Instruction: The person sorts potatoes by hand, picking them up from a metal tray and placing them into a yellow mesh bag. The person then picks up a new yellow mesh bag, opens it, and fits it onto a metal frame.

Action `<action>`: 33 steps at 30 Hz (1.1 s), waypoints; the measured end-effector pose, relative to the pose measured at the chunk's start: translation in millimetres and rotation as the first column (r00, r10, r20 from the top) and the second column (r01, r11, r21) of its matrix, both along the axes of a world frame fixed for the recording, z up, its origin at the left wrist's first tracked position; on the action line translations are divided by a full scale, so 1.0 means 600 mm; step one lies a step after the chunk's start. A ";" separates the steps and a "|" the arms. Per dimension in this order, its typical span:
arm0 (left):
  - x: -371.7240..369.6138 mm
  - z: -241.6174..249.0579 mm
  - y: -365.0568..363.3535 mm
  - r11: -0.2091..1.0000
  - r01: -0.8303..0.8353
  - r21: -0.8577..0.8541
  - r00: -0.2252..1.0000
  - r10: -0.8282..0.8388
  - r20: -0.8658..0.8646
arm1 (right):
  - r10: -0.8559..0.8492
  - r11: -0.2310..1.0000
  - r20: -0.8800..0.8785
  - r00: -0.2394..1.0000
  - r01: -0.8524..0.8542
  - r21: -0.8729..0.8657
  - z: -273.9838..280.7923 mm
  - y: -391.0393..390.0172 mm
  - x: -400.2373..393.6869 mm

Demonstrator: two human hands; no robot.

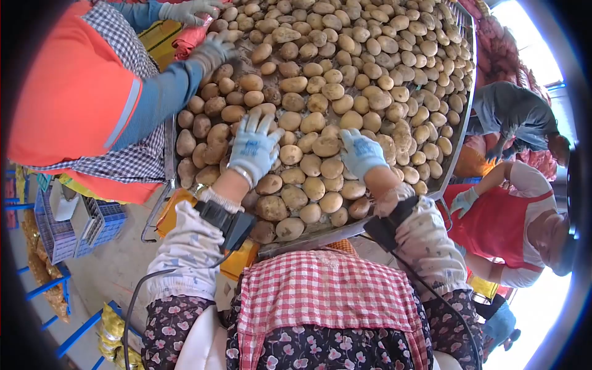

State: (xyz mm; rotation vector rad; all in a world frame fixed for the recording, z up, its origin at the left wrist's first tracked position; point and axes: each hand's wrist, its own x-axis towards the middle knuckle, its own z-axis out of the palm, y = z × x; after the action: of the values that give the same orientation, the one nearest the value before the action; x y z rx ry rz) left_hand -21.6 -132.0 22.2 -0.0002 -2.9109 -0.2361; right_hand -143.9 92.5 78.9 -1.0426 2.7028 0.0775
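Both of my hands wear pale blue-and-white gloves and rest on a broad layer of potatoes [295, 197] spread over a metal-edged sorting table [308, 242]. My left hand [254, 148] lies on the potatoes at the left with its fingers spread, holding nothing visible. On the right, my right hand [362, 153] is laid over the potatoes, fingers pointing away and bent a little. Its fingertips are beside a larger potato [327, 146]; nothing shows in its grasp. Dark devices with cables are strapped round both my wrists.
At the left, a co-worker in an orange vest [74, 92] reaches gloved hands over the table's far-left corner, near a red bag [188, 43]. Blue crates [105, 219] stand left. Beyond the right edge are a person in a red apron [487, 216] and a bending person [515, 111].
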 end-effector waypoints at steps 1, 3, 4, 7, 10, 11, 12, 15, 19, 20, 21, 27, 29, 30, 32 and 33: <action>-0.016 0.011 0.003 0.999 -0.044 -0.023 0.995 0.046 0.083 | -0.109 0.984 0.081 0.991 0.095 0.153 0.011 -0.014 -0.002; -0.041 0.025 0.012 0.990 -0.027 -0.137 0.974 0.058 0.221 | -0.125 0.964 0.027 0.992 0.115 0.238 0.010 -0.023 -0.008; -0.047 0.032 0.011 0.994 -0.009 -0.106 0.958 0.039 0.284 | -0.111 0.941 0.063 0.992 0.084 0.327 0.013 -0.023 -0.012; -0.047 0.024 0.006 0.999 -0.023 -0.044 0.942 0.037 0.334 | -0.069 0.929 0.142 0.987 0.012 0.371 0.020 -0.023 -0.029; -0.047 0.025 -0.007 0.986 -0.087 0.144 0.945 0.036 0.324 | -0.072 0.964 0.175 0.982 0.024 0.263 0.030 -0.003 -0.032; -0.042 0.012 -0.012 0.987 -0.076 0.142 0.947 0.027 0.319 | -0.087 0.981 0.170 0.982 0.055 0.185 0.038 0.006 -0.028; -0.040 -0.017 -0.018 0.919 -0.186 0.348 0.977 0.135 0.164 | -0.086 0.983 0.158 0.984 0.057 0.177 0.026 0.021 -0.027; -0.011 0.019 0.010 0.802 -0.078 0.592 0.966 0.208 -0.154 | -0.139 0.514 0.728 0.672 0.677 -0.527 -0.043 0.082 0.011; -0.020 0.104 0.171 0.839 0.220 0.498 0.974 -0.165 -0.153 | 0.589 0.027 0.792 -0.160 0.984 0.179 0.058 0.015 0.084; -0.019 0.085 0.180 0.814 0.450 0.367 0.885 -0.353 -0.302 | 0.519 -0.116 0.844 -0.136 0.967 0.227 0.100 -0.005 0.101; -0.016 0.079 0.164 0.828 0.440 0.348 0.889 -0.344 -0.303 | 0.533 -0.096 0.835 -0.137 0.971 0.221 0.078 -0.001 0.093; -0.017 0.032 0.184 0.898 0.398 0.190 0.914 -0.369 -0.171 | 0.365 -0.055 0.880 0.304 0.951 -0.305 -0.066 0.169 0.048; -0.038 0.023 0.205 0.922 0.333 0.199 0.943 -0.328 -0.059 | -0.027 0.306 0.622 0.782 0.599 -0.740 -0.075 0.175 0.065; -0.041 0.028 0.206 0.924 0.350 0.155 0.937 -0.342 -0.073 | -0.108 0.471 0.392 0.914 0.394 -0.789 -0.083 0.177 0.070; -0.044 0.035 0.190 0.945 0.317 0.079 0.947 -0.311 -0.085 | -0.069 0.440 0.391 0.918 0.380 -0.814 -0.089 0.178 0.093; -0.052 0.039 0.182 0.919 0.328 0.217 0.944 -0.314 -0.096 | -0.050 0.461 0.313 0.948 0.300 -0.835 -0.071 0.166 0.087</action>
State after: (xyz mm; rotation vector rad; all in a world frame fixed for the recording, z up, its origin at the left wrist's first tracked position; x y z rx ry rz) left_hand -53.0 -22.9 45.6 -0.4436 -2.7911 -0.6171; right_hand -91.6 191.8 36.6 -0.8325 2.5113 -1.5497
